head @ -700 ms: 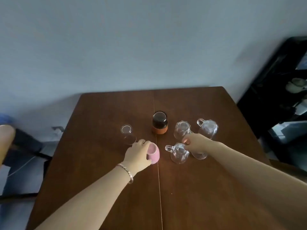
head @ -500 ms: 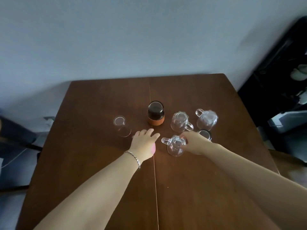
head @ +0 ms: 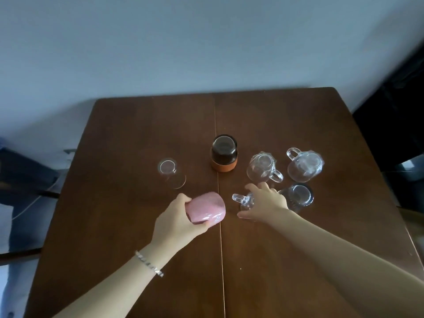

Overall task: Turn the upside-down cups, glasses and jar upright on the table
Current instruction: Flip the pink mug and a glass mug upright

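My left hand point(head: 177, 222) grips a pink cup point(head: 206, 210), lifted and tipped on its side above the brown table point(head: 286, 249). My right hand point(head: 263, 204) covers and grasps a clear glass mug point(head: 244, 200) whose handle points left. Behind them, upside down, stand a clear tumbler point(head: 171, 172), a dark jar with an orange lid point(head: 224, 153), and two clear handled mugs point(head: 263, 168) point(head: 304, 165). A grey-tinted glass point(head: 298, 195) sits just right of my right hand.
The table's far edge meets a pale wall point(head: 206, 53). Dark furniture point(head: 394, 115) stands off the right edge. A chair and a cable point(head: 29, 203) lie left of the table. A seam point(head: 220, 249) runs down the tabletop's middle.
My left hand has lifted the pink cup off the table and tipped it sideways. My right hand has moved from the right-hand glasses onto the near clear mug.
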`<state>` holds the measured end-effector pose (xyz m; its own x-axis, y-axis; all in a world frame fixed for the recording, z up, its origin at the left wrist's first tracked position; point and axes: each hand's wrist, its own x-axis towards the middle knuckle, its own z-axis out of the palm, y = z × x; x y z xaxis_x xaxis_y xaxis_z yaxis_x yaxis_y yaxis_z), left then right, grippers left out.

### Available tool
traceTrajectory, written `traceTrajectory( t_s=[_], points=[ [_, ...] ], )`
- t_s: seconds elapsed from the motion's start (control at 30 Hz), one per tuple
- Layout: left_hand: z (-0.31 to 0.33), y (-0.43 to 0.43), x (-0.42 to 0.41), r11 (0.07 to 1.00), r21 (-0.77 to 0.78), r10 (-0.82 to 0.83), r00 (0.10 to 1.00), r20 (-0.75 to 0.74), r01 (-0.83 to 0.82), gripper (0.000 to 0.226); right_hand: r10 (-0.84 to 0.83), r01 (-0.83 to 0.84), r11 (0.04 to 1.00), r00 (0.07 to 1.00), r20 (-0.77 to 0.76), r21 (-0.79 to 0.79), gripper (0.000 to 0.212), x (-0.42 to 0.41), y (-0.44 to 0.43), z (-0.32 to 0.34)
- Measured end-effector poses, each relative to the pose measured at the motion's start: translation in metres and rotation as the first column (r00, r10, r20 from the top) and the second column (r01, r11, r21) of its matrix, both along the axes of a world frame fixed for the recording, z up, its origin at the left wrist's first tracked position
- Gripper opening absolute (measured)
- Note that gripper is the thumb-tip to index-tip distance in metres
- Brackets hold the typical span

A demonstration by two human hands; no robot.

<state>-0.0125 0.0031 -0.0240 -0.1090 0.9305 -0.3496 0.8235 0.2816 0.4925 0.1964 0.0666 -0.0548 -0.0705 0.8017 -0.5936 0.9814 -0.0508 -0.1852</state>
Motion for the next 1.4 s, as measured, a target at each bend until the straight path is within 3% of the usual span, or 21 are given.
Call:
traceTrajectory(
  t_s=[0.1, 0.2, 0.3, 0.4, 0.47, 0.57, 0.63, 0.77, 0.93, 1.17, 1.4],
  points=[
    [0.000, -0.013, -0.008, 0.980, -0.069, 0.199, 0.961, 0.193, -0.189, 0.066, 0.002, -0.002, 1.000, 0.999, 0.046, 0.007, 0.077, -0.004, 0.002, -0.009],
    [-0.004, -0.012, -0.012, 0.930, -0.222, 0.355, 0.875, 0.330, -0.294, 0.083, -0.060, 0.064, 0.995, 0.996, -0.058, 0.070, 0.063, 0.003, -0.004, -0.011],
    [-0.008, -0.009, -0.009, 0.884, -0.374, 0.437, 0.778, 0.452, -0.279, 0.082, -0.206, 0.241, 0.966, 0.937, -0.282, 0.096, 0.061, 0.010, -0.013, -0.002],
    [-0.006, -0.007, -0.005, 0.819, -0.519, 0.552, 0.584, 0.595, -0.245, 0.064, -0.279, 0.359, 0.928, 0.849, -0.449, 0.102, 0.065, 0.016, -0.018, 0.012],
    [-0.003, -0.005, -0.005, 0.812, -0.545, 0.567, 0.510, 0.648, -0.209, 0.058, -0.297, 0.410, 0.904, 0.804, -0.516, 0.119, 0.065, 0.019, -0.021, 0.021],
    [-0.002, -0.004, -0.005, 0.842, -0.507, 0.529, 0.470, 0.706, -0.186, 0.066, -0.302, 0.453, 0.881, 0.761, -0.574, 0.136, 0.059, 0.023, -0.028, 0.032],
    [-0.006, -0.002, -0.002, 0.864, -0.448, 0.501, 0.494, 0.711, -0.232, 0.074, -0.299, 0.453, 0.881, 0.754, -0.585, 0.134, 0.057, 0.023, -0.032, 0.038],
    [-0.024, 0.011, 0.009, 0.903, -0.191, 0.413, 0.656, 0.632, -0.385, 0.083, -0.358, 0.507, 0.858, 0.708, -0.609, 0.086, 0.066, 0.018, -0.037, 0.041],
    [-0.068, 0.019, 0.016, 0.866, 0.042, 0.369, 0.694, 0.619, -0.498, 0.093, -0.437, 0.587, 0.809, 0.621, -0.651, 0.016, 0.051, 0.014, -0.043, 0.033],
    [-0.096, 0.011, 0.014, 0.833, 0.154, 0.322, 0.693, 0.645, -0.531, 0.091, -0.456, 0.585, 0.810, 0.587, -0.669, -0.039, 0.034, 0.014, -0.044, 0.023],
    [-0.104, -0.008, -0.005, 0.875, 0.212, 0.231, 0.760, 0.607, -0.436, 0.090, -0.377, 0.567, 0.816, 0.675, -0.634, 0.118, 0.043, 0.005, -0.040, 0.026]
  ],
)
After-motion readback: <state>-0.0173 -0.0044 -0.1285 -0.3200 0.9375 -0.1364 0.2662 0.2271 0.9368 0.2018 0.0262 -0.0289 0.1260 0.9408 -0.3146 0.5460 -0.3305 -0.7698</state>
